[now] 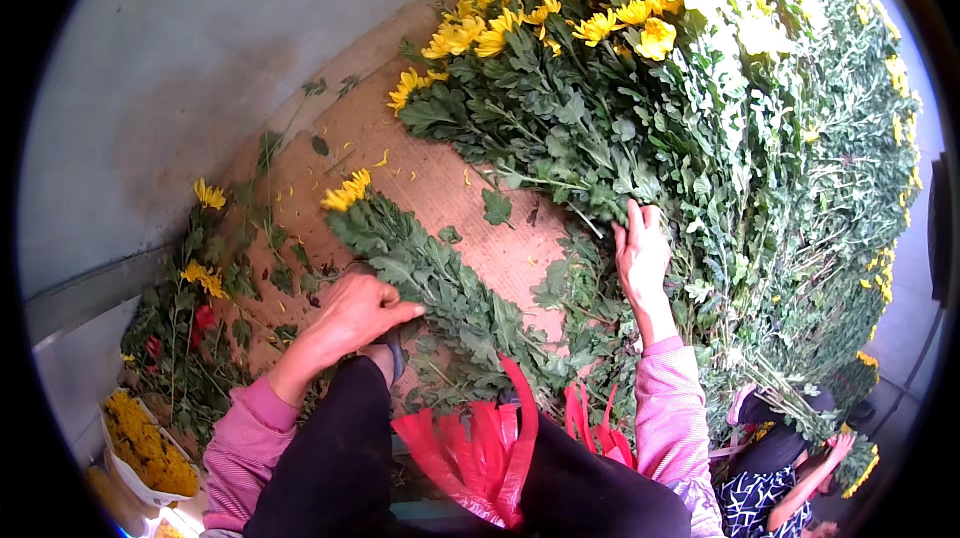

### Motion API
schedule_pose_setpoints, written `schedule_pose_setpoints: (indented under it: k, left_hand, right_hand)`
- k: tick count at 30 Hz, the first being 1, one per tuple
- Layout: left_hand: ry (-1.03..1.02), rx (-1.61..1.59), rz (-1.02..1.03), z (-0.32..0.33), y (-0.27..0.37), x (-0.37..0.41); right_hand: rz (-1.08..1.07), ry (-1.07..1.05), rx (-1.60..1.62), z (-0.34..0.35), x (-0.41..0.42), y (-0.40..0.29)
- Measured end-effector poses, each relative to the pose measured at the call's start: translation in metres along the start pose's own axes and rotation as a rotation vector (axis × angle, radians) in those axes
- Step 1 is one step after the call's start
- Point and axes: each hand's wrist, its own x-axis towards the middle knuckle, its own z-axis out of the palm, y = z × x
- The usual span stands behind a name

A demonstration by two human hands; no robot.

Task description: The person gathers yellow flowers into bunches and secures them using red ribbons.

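My left hand (364, 313), fingers curled with the thumb pointing right, is beside a small bundle of yellow chrysanthemums (450, 275) that lies slantwise before me; nothing plainly shows in it. My right hand (643, 245) reaches to the lower end of the large heap of leafy chrysanthemum stems (592, 140), its fingertips among stems and leaves. Whether it grips a stem cannot be made out. Yellow blooms (517, 20) top the heap. Red plastic strips (480, 448) hang over my lap between my legs.
Brown cardboard (420, 185) with loose petals and leaves covers the floor. A pale wall rises at upper left. Loose stems (187, 358) and a white container of yellow petals (146, 448) are at lower left. Another person (772, 478) holds stems at lower right.
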Motion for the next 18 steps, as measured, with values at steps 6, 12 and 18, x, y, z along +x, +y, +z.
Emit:
schedule_pose_setpoints:
  k: [6, 12, 18]
  left_hand:
    - [0.091, -0.38, 0.216, 0.028, 0.032, 0.02]
    - [-0.025, -0.837, 0.128, 0.062, 0.021, 0.059]
    - [0.029, -1.15, 0.099, 0.036, 0.022, 0.095]
  right_hand:
    - [-0.133, 0.008, 0.014, -0.017, 0.004, -0.021]
    - [-0.127, -0.025, 0.134, -0.014, 0.03, -0.036]
    - [-0.522, -0.111, 0.223, -0.032, -0.033, -0.081]
